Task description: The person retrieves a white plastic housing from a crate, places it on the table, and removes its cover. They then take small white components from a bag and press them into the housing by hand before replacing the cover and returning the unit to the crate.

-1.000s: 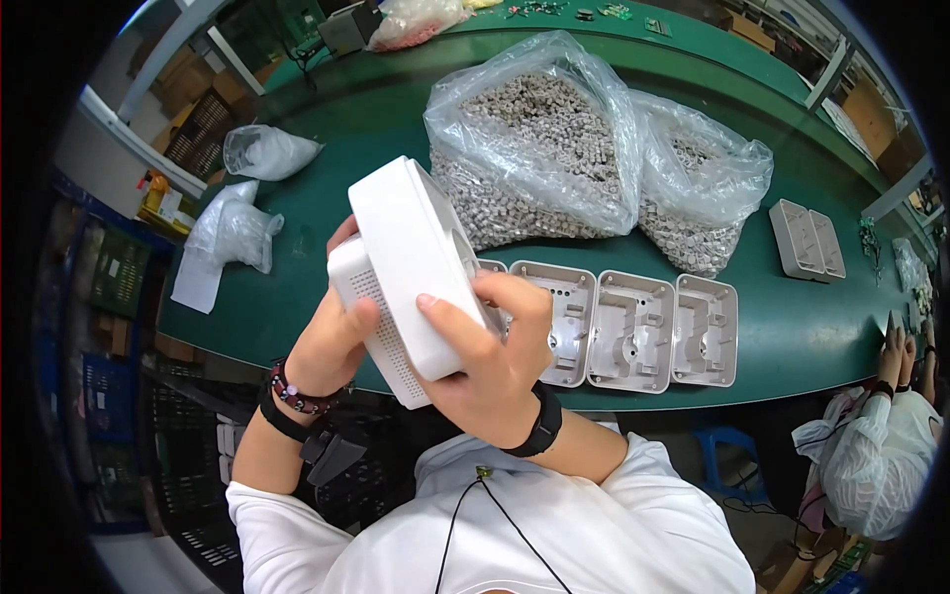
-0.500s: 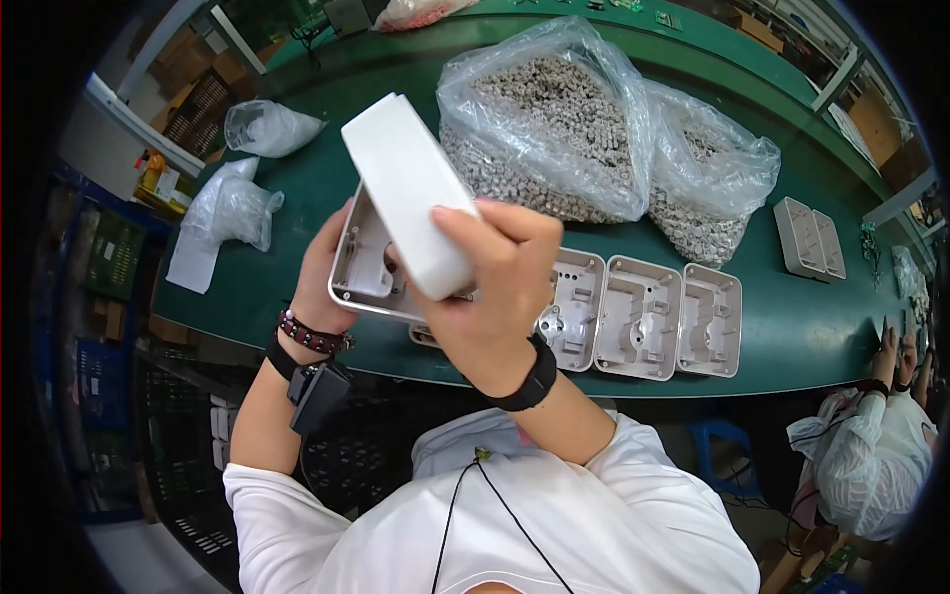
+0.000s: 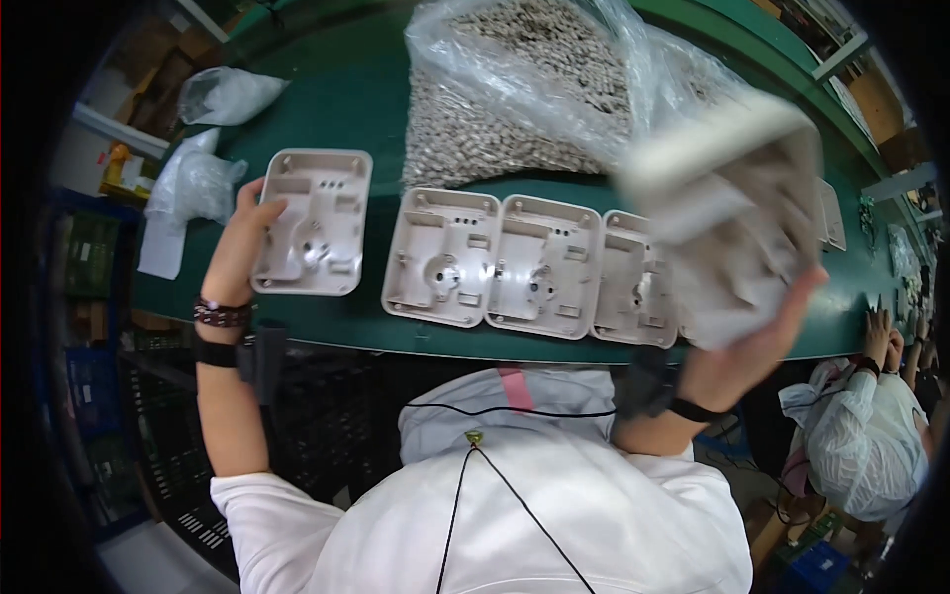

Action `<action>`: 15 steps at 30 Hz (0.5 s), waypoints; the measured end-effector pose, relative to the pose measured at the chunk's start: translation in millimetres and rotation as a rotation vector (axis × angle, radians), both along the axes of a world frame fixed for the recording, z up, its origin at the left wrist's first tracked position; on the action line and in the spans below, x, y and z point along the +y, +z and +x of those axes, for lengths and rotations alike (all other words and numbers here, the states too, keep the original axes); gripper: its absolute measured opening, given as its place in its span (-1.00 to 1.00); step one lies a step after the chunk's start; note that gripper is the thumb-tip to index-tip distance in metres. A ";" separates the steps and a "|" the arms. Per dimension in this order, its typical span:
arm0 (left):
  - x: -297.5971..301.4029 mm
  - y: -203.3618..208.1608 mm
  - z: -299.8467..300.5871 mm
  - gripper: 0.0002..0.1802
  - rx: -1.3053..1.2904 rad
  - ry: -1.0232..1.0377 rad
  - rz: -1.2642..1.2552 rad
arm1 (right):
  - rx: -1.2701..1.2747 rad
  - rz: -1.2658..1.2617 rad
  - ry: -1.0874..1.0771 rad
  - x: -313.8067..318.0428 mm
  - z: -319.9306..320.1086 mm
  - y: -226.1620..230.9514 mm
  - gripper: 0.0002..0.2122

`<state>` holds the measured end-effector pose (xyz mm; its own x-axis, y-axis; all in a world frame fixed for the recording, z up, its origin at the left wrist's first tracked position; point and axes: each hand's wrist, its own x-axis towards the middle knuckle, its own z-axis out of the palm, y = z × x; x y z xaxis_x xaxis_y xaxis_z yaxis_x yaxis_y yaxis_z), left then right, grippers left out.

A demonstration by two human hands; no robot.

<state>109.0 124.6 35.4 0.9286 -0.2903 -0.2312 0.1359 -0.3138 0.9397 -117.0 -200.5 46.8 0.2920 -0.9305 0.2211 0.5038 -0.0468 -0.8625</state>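
An open plastic housing [image 3: 327, 213], pale grey with posts and holes inside, is at the left of the table. My left hand [image 3: 236, 252] grips its left edge, with fingers over the rim. On the right, my right hand [image 3: 747, 361] holds up another pale housing [image 3: 727, 218], its hollow side toward me; both are smeared by motion, and most of the fingers are hidden behind it. Between my hands lies a row of similar housings [image 3: 442, 262], side by side with hollow sides up. The raised housing covers the row's right end.
A large clear bag [image 3: 515, 109] full of small greyish parts stands behind the row, with a second bag [image 3: 683, 74] beside it. Smaller plastic bags [image 3: 233, 96] lie at the back left of the green table [image 3: 336, 332]. Another person [image 3: 871, 436] sits at the far right.
The two housings held together have come apart. My left hand has shifted left with one; my right hand has swung far right with the other and turned its hollow side toward me.
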 end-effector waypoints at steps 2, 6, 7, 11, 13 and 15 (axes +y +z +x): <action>8.3 -15.1 6.2 -0.55 0.017 -0.030 0.213 | -0.095 0.152 -0.117 -39.3 -37.7 -0.2 -0.62; 14.3 -47.1 19.3 -0.64 -0.123 -0.115 0.271 | 0.481 -0.286 -0.625 -119.4 -116.2 -68.1 -0.74; 18.3 -57.1 26.0 -0.64 -0.104 -0.155 0.243 | 0.734 -0.407 -0.727 -135.5 -135.7 -86.8 -0.75; 20.8 -73.4 35.5 -0.79 -0.068 -0.204 0.399 | 0.649 -0.215 -0.523 -139.9 -141.8 -128.3 -0.77; 24.3 -79.9 34.7 -0.84 -0.132 -0.311 0.435 | 0.719 -0.251 -0.486 -142.0 -136.0 -140.0 -0.77; 17.8 -66.9 24.4 -0.71 -0.193 -0.339 0.825 | 0.889 -0.303 -0.430 -148.3 -129.4 -141.3 -0.76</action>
<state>133.4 142.3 -31.5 0.8679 -0.3658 -0.3362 -0.2220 -0.8909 0.3964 -246.4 -348.8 -94.5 0.1203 -0.9360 0.3309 -0.4208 -0.3500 -0.8369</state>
